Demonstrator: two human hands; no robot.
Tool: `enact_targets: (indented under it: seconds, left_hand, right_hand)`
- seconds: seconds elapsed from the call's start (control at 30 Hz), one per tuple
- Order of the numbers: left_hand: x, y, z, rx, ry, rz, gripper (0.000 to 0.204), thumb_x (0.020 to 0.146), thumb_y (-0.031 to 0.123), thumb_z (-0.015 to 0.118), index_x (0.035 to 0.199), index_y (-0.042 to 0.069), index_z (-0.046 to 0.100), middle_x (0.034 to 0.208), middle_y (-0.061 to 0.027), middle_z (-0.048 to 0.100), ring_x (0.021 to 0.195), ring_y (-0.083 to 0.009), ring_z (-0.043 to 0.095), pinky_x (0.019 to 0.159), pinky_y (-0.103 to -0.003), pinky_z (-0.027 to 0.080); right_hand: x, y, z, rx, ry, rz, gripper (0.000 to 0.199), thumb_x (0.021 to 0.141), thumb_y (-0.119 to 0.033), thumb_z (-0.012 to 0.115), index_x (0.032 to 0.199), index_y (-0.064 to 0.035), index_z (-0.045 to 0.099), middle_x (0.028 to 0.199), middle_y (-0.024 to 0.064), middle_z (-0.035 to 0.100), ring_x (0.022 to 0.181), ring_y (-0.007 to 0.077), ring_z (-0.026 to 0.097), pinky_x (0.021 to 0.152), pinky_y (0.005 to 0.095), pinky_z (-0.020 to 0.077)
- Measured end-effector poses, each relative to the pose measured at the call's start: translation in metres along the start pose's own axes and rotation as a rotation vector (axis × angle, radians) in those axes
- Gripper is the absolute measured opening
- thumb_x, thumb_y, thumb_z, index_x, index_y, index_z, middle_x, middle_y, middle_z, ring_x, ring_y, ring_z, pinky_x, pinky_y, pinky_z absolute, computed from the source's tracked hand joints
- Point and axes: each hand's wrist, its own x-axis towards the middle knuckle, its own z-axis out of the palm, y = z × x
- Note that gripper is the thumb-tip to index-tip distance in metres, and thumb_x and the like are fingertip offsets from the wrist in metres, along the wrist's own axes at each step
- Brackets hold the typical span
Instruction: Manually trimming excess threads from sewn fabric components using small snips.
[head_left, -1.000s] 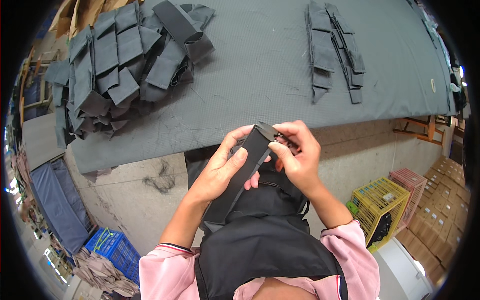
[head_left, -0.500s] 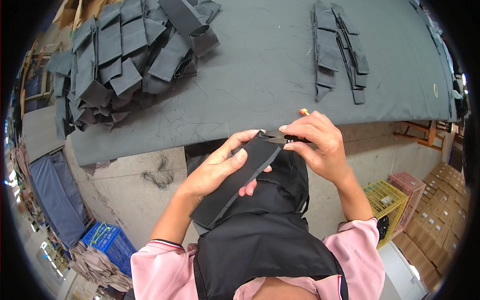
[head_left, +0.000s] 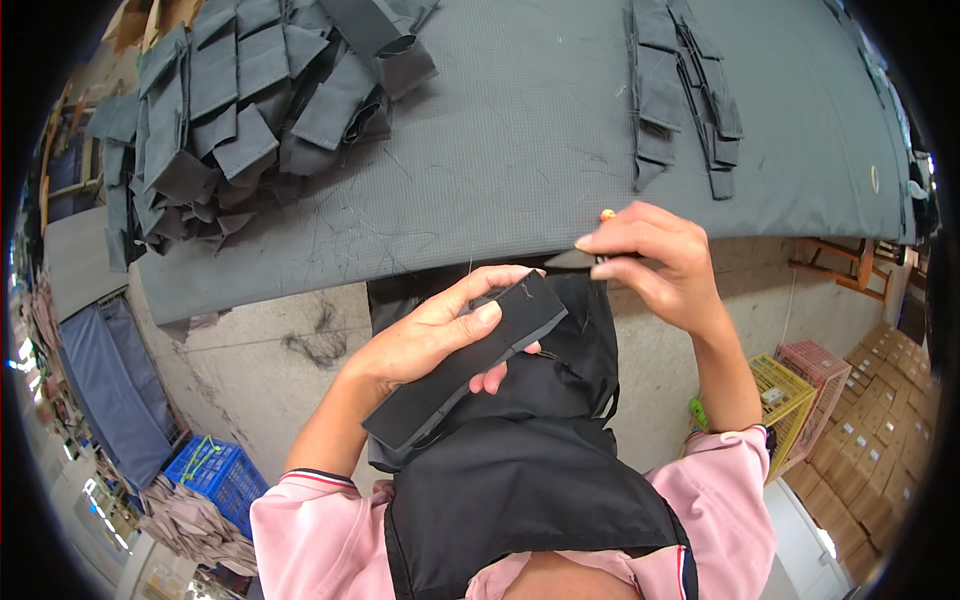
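My left hand (head_left: 430, 340) grips a long dark grey fabric piece (head_left: 450, 385), thumb on top near its upper end, held slanting over my black apron (head_left: 520, 490). A thin loose thread stands up from the piece's top end. My right hand (head_left: 660, 260) is up and to the right of it, at the table's front edge, pinching small thread snips (head_left: 572, 260) with a yellow tip; the blades point left toward the fabric without touching it.
A grey-covered table (head_left: 520, 170) spans the top. A heap of similar grey pieces (head_left: 240, 110) lies at its left, a neater row of pieces (head_left: 680, 90) at right. Below are a blue crate (head_left: 215, 480), a yellow crate (head_left: 785, 390), a pink crate (head_left: 825, 365) and thread scraps on the floor.
My right hand has pulled away from the fabric's top end toward the right with the snips. The left hand has lowered the piece and laid it flatter.
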Motion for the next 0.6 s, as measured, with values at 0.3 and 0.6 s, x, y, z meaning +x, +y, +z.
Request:
enact_targets:
  seconds: [0.3, 0.6]
  left_hand:
    - [0.002, 0.003, 0.003, -0.001, -0.001, -0.013, 0.051, 0.097, 0.034, 0.046, 0.138, 0.007, 0.031, 0.103, -0.0125, 0.061, 0.064, -0.0143, 0.059, 0.057, -0.026, 0.049]
    - [0.003, 0.002, 0.002, -0.004, 0.027, 0.014, 0.048, 0.097, 0.032, 0.046, 0.136, 0.006, 0.035, 0.104, -0.0119, 0.061, 0.064, -0.0133, 0.058, 0.057, -0.025, 0.048]
  right_hand:
    - [0.004, -0.012, 0.012, -0.200, -0.078, -0.066, 0.026, 0.065, -0.008, 0.075, 0.090, -0.0084, 0.069, 0.077, 0.0034, 0.064, 0.069, 0.0207, 0.060, 0.079, 0.0381, 0.0493]
    - [-0.003, -0.009, 0.024, -0.215, 0.081, -0.068, 0.023, 0.067, -0.006, 0.074, 0.089, -0.0061, 0.068, 0.076, 0.0047, 0.064, 0.067, 0.0200, 0.061, 0.060, 0.0305, 0.0456]
